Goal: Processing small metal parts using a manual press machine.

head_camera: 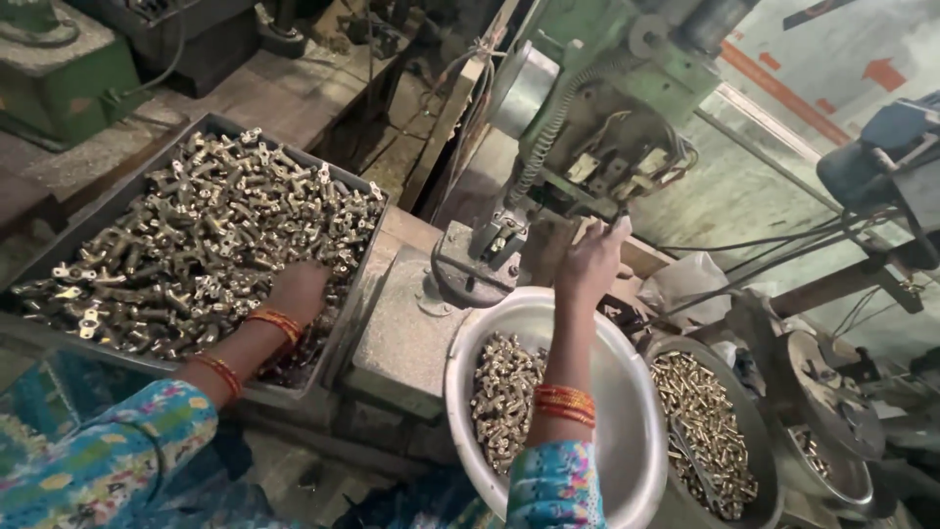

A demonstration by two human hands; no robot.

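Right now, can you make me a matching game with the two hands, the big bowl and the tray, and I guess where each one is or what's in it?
Things:
1. left hand
2. right hand
3. big silver bowl
4. grey tray

Places or states:
A. up by the green machine
B. heaped with brass parts all over
C. down among the parts in the tray
D. holds only a small pile of brass pieces on one side

Pairs: 1-C, 2-A, 3-D, 4-B
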